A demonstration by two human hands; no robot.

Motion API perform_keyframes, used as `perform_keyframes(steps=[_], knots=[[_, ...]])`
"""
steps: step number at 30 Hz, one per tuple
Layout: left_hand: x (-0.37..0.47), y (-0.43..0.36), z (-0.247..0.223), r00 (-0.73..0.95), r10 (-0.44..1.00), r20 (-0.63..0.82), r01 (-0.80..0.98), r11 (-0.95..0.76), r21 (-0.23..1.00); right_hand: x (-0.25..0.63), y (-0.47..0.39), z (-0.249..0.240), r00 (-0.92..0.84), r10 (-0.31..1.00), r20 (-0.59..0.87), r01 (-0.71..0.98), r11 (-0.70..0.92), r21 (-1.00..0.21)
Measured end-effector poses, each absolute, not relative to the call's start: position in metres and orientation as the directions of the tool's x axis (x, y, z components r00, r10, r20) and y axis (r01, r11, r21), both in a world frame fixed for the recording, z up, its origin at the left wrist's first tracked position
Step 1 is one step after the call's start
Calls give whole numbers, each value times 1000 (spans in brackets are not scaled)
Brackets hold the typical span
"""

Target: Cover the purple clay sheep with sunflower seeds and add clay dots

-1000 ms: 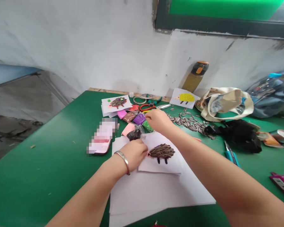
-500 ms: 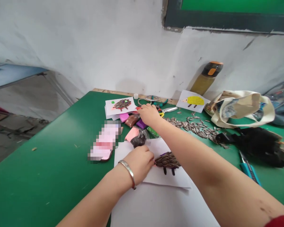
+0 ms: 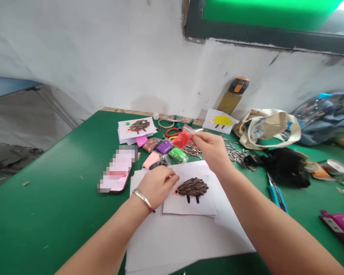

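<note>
My right hand (image 3: 210,147) pinches the top of a small clear bag of red clay (image 3: 182,139), raised over the other bags. Close to the left edge of the white card is my left hand (image 3: 159,185), its thumb and fingertips pressed together; whatever they hold is too small to make out. On that card, a hedgehog (image 3: 193,187) has a body of dark seeds, black legs and a pink snout. Behind my hands lie bags of purple clay (image 3: 164,146), green clay (image 3: 178,154), brown clay (image 3: 151,144) and pale pink clay (image 3: 151,159).
A phone (image 3: 119,170) lies left of the papers. Farther back are a seed hedgehog card (image 3: 137,126), a yellow hedgehog card (image 3: 218,121) and a bottle (image 3: 233,95). Loose seeds (image 3: 236,154), a tote bag (image 3: 269,130) and a cutter (image 3: 276,196) are at right.
My right hand has lifted the red bag and moved right and nearer. My left hand has drawn slightly left from the hedgehog, showing its snout. The view has shifted right.
</note>
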State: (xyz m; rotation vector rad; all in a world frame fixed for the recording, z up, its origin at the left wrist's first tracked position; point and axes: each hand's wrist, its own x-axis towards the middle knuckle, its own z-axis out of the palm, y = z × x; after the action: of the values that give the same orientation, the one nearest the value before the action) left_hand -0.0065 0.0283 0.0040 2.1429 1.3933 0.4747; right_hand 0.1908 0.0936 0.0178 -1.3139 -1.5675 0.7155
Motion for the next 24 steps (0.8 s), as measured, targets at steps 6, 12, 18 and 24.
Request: perform_keyframes(steps=[6, 12, 18, 24], knots=[[-2, 26, 3, 212, 976, -39, 437, -60, 897, 198, 29, 6, 57, 997, 47, 114, 40, -993], [8, 24, 4, 375, 918, -128, 283, 18, 959, 191, 12, -7, -21, 998, -64, 18, -64, -998], [8, 26, 7, 416, 886, -204, 321, 66, 945, 202, 17, -9, -17, 999, -44, 121, -41, -992], [5, 29, 3, 431, 885, -175, 245, 72, 967, 208, 17, -6, -134, 985, -111, 41, -107, -993]])
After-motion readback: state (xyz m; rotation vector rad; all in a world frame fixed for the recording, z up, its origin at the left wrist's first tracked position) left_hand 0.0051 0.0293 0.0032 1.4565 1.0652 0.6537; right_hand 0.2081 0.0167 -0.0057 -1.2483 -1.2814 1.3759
